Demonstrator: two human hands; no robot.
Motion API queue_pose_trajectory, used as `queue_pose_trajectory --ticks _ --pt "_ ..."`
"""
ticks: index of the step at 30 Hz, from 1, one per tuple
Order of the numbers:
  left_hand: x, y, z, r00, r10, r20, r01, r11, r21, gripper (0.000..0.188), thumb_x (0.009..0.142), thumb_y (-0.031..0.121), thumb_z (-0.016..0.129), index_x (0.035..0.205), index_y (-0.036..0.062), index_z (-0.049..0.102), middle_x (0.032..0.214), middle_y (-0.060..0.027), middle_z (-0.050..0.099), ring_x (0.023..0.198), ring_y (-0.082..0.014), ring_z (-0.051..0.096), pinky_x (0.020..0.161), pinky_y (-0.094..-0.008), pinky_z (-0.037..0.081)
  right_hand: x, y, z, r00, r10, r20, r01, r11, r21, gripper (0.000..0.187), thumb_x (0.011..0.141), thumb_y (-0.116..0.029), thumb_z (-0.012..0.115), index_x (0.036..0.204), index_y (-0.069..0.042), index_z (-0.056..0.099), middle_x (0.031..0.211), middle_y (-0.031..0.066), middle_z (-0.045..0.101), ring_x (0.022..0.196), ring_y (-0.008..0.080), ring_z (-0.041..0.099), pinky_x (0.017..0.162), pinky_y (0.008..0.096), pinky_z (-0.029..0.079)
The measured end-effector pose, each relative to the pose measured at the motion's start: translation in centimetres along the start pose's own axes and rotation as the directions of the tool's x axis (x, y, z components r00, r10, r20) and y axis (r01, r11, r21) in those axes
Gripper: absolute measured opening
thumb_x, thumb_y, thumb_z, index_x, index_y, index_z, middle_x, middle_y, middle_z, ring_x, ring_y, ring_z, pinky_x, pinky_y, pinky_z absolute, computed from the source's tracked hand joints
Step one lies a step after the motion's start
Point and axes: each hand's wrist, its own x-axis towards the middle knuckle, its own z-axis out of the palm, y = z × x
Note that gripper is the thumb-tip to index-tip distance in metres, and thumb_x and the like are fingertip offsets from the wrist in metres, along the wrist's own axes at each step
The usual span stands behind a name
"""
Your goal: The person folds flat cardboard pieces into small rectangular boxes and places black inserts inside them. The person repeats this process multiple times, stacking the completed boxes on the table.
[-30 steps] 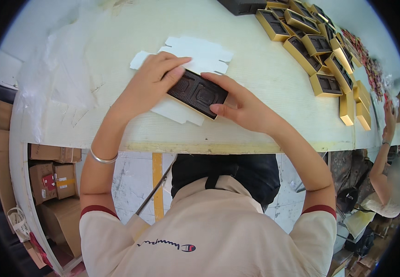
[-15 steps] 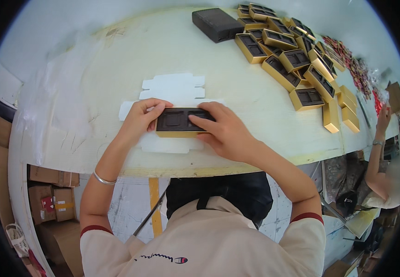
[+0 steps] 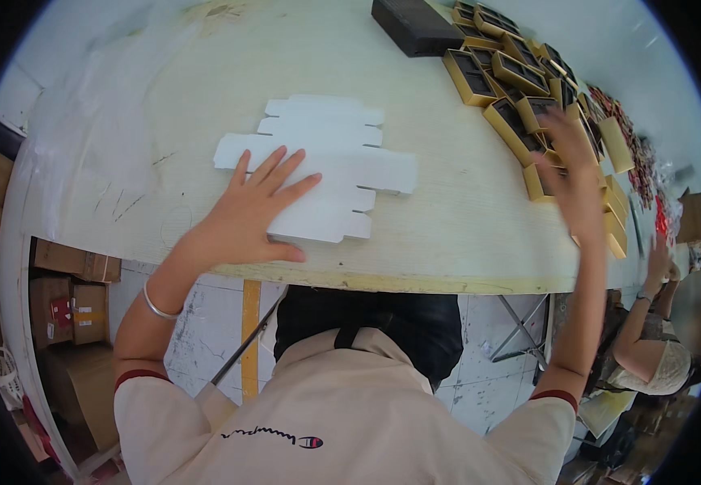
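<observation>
Flat white die-cut carton blanks [image 3: 330, 166], stacked, lie on the table in front of me. My left hand [image 3: 257, 206] rests on their left part, open, fingers spread and palm down. Off to the right, my right hand [image 3: 573, 166] is over the near side of a pile of gold boxes with black inserts [image 3: 512, 129]. It is smeared by motion, but the fingers and thumb appear apart with nothing seen held. The hand partly hides the boxes beneath it. One gold box [image 3: 616, 145] lies at the pile's right, its plain side showing.
A large dark box [image 3: 417, 27] stands at the far edge, left of the pile. Red strips [image 3: 625, 137] are heaped farther right. Clear plastic film [image 3: 84, 153] covers the table's left. Another person's arm [image 3: 646, 299] shows at far right. Cardboard cartons [image 3: 71, 311] fill a shelf at lower left.
The gold box that both hands held over the blanks has left that spot. My right hand has swung right to the pile; my left hand has flattened onto the blanks. The view has shifted.
</observation>
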Motion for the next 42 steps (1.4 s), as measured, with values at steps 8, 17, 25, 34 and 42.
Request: queue_pose_trajectory --ticks 8,17,25,34,42 --pt "0.1 2.7 2.8 0.985 -0.038 -0.167 0.056 0.993 0.106 0.092 0.069 0.057 0.070 0.143 0.0134 0.037 0.151 -0.0190 0.024 0.139 -0.0412 0.020 0.109 -0.0631 0.010 5.9 -1.3 13.4 0.993 -0.086 0.076 0.081 0.995 0.066 0.052 0.083 -0.026 0.068 0.129 -0.010 0.051 0.138 0.0213 0.042 0.126 0.0379 0.043 0.101 0.0425 0.039" --pt "0.4 3.4 2.9 0.954 -0.080 -0.289 0.073 0.997 -0.035 0.078 0.072 0.059 0.066 0.134 0.0146 0.049 0.145 -0.0182 0.036 0.134 -0.0407 0.029 0.106 -0.0655 0.015 21.6 4.5 17.7 0.998 0.051 0.024 -0.053 0.995 0.084 0.072 0.084 -0.054 0.061 0.138 -0.010 0.043 0.142 0.0278 0.035 0.130 0.0424 0.037 0.105 0.0454 0.035" --pt "-0.2 2.6 3.1 0.964 -0.090 -0.249 0.054 0.987 -0.150 0.072 0.077 0.062 0.060 0.132 0.0161 0.051 0.144 -0.0167 0.038 0.132 -0.0382 0.034 0.103 -0.0650 0.021 31.4 7.8 24.3 0.987 -0.059 0.151 0.071 0.994 -0.080 0.066 0.087 -0.057 0.052 0.133 -0.009 0.050 0.142 0.0257 0.038 0.133 0.0404 0.033 0.108 0.0456 0.030" --pt "-0.6 2.4 3.7 0.944 -0.039 -0.328 -0.036 0.975 -0.219 0.073 0.080 0.058 0.060 0.135 0.0116 0.046 0.147 -0.0160 0.033 0.135 -0.0341 0.030 0.105 -0.0591 0.023 27.5 3.0 26.0 0.981 -0.090 0.170 0.066 0.987 0.143 0.051 0.089 -0.045 0.057 0.115 -0.001 0.057 0.116 0.0176 0.058 0.110 0.0348 0.051 0.098 0.0438 0.035" --pt "-0.5 2.9 3.7 0.907 -0.107 -0.406 -0.021 0.954 -0.299 0.068 0.083 0.050 0.063 0.135 0.0107 0.046 0.142 -0.0154 0.039 0.133 -0.0345 0.034 0.108 -0.0570 0.023 21.2 -6.5 20.1 0.944 -0.304 0.131 0.243 0.905 0.349 0.047 0.087 -0.031 0.064 0.124 -0.005 0.052 0.134 0.0212 0.044 0.124 0.0378 0.041 0.106 0.0438 0.031"
